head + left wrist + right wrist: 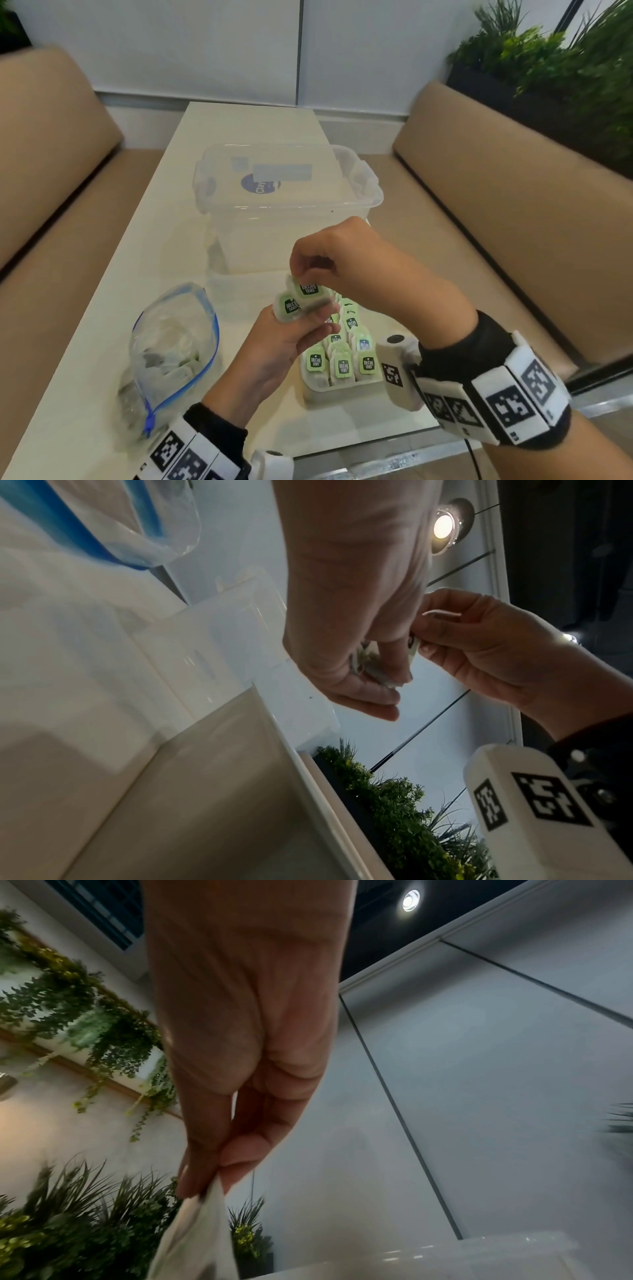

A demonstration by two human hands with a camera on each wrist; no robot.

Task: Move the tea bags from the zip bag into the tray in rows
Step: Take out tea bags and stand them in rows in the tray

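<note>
The left hand (270, 346) was raised above the table (102, 342), its fingers (325, 317) curled round a small bunch of tea bags (287, 306) whose green labels faced up. The right hand (346, 260) reached down from just above, with thumb and forefinger pinched on the top edge of one tea bag (307, 289) in that bunch. The right wrist view showed the same pinch closed on pale paper, and the left wrist view showed both hands meeting on the bags.

Directly below and a little to the right of the fingers sat the tray (342, 389), already holding upright tea bags in rows (342, 365) along its near part; its far part was hidden behind the hands. To the left of the left hand lay the zip bag (171, 346), mouth open, with what looked like more bags inside. Beyond the fingers stood a clear lidded box (287, 205).

The step in hand seemed to be separating one bag from the held bunch. The next move would call for drawing it free without dragging its neighbours along, then lowering it upright into the next open slot of a row, label facing like the others.
</note>
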